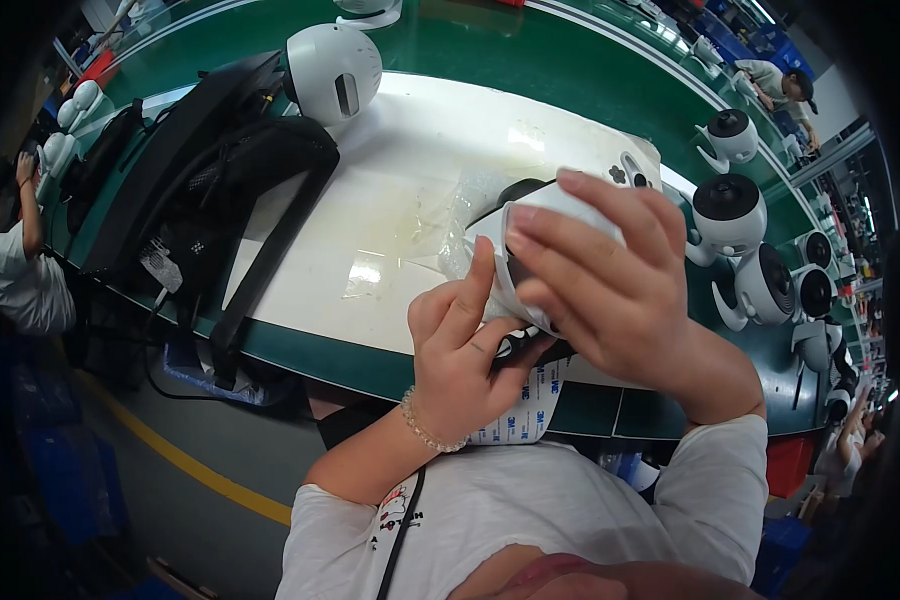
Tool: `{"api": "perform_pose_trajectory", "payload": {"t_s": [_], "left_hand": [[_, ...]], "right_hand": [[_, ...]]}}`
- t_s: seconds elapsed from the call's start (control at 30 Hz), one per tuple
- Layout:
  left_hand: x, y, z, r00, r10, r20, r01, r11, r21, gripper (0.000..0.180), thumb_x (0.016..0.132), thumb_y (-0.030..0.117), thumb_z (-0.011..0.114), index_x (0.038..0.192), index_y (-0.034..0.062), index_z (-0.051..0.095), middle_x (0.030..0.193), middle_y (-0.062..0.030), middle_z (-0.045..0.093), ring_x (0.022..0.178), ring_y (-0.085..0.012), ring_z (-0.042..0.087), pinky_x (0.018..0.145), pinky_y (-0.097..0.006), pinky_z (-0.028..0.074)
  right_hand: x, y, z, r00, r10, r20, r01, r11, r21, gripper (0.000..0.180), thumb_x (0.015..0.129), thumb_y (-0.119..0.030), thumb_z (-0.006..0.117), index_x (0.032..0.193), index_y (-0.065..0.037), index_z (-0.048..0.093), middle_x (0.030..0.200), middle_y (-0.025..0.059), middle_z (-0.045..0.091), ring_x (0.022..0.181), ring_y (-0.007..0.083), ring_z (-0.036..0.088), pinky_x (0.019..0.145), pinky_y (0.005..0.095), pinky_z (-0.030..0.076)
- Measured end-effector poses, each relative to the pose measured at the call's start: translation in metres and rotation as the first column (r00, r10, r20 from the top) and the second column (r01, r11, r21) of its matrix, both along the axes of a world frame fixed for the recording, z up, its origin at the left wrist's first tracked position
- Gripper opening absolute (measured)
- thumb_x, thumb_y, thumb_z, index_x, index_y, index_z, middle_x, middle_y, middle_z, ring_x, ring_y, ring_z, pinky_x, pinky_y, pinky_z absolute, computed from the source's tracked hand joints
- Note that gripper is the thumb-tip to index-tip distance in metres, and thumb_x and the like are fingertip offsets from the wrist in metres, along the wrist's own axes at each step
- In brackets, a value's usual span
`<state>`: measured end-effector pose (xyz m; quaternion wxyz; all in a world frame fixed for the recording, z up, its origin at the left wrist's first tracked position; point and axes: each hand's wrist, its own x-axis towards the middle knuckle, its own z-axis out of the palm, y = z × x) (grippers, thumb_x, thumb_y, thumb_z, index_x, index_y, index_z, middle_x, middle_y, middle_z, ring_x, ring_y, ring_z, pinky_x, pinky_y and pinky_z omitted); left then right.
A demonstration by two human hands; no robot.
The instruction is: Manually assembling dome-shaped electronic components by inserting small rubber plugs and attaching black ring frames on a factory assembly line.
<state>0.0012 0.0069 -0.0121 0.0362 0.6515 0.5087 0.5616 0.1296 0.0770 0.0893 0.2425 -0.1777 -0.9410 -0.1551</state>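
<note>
A white rounded plastic housing (pixel 500 265) with a raised rim and dark parts inside is tilted towards me at the bench's near edge. My left hand (pixel 465 350) is closed on its lower side, index finger pointing up along the rim. Across its upper face lies my right hand (pixel 620 285), fingers stretched out and slightly apart. The two hands hide much of the housing. Under my left wrist hangs a white sheet with blue print (pixel 520 420). Crumpled clear bubble wrap (pixel 460 215) touches the housing's left side.
A white board (pixel 400 140) covers the green bench. Black padded straps (pixel 200 190) and a white round-headed device (pixel 332 72) lie at left. Several white-and-black devices (pixel 730 215) stand at right. Other people (pixel 15 270) work around the bench.
</note>
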Motion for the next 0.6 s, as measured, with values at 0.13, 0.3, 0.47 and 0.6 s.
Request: {"api": "perform_pose_trajectory", "payload": {"t_s": [0.13, 0.3, 0.47, 0.6], "left_hand": [[-0.002, 0.001, -0.001, 1.000, 0.009, -0.018, -0.009, 1.000, 0.014, 0.020, 0.058, 0.015, 0.072, 0.071, 0.0045, 0.061, 0.129, -0.0220, 0.038, 0.087, -0.0226, 0.048, 0.078, -0.030, 0.032], [0.000, 0.002, -0.001, 1.000, 0.000, -0.009, 0.000, 1.000, 0.017, 0.020, 0.058, 0.014, 0.072, 0.071, 0.0047, 0.060, 0.129, -0.0222, 0.038, 0.088, -0.0233, 0.047, 0.079, -0.030, 0.032], [-0.002, 0.000, 0.000, 0.999, -0.028, -0.029, 0.028, 1.000, 0.010, 0.021, 0.058, 0.014, 0.074, 0.072, 0.0057, 0.061, 0.129, -0.0221, 0.038, 0.092, -0.0262, 0.045, 0.082, -0.029, 0.035], [-0.004, -0.002, 0.003, 0.997, -0.082, -0.005, 0.081, 0.996, -0.042, 0.021, 0.058, 0.012, 0.074, 0.073, 0.0048, 0.061, 0.127, -0.0211, 0.040, 0.096, -0.0296, 0.044, 0.084, -0.032, 0.035]], "right_hand": [[0.008, 0.002, 0.011, 0.996, -0.038, 0.077, 0.043, 0.997, -0.070, 0.040, 0.077, -0.036, 0.058, 0.105, -0.007, 0.056, 0.118, 0.0106, 0.048, 0.111, 0.0269, 0.042, 0.087, 0.0363, 0.032], [0.062, 0.033, -0.026, 0.739, -0.413, -0.533, 0.034, 0.812, -0.583, 0.055, 0.074, -0.031, 0.066, 0.117, -0.005, 0.043, 0.101, 0.0051, 0.046, 0.078, 0.0110, 0.043, 0.068, 0.0238, 0.038], [0.061, 0.047, -0.031, 0.770, -0.549, -0.326, -0.400, -0.017, -0.916, 0.030, 0.084, -0.033, 0.054, 0.094, -0.005, 0.058, 0.070, -0.0028, 0.052, 0.059, 0.0047, 0.045, 0.058, 0.0183, 0.039], [0.066, 0.102, -0.014, 0.536, -0.639, -0.551, -0.685, 0.052, -0.727, 0.027, 0.085, -0.029, 0.052, 0.090, -0.002, 0.058, 0.076, 0.0001, 0.056, 0.062, 0.0091, 0.051, 0.058, 0.0211, 0.043]]}}
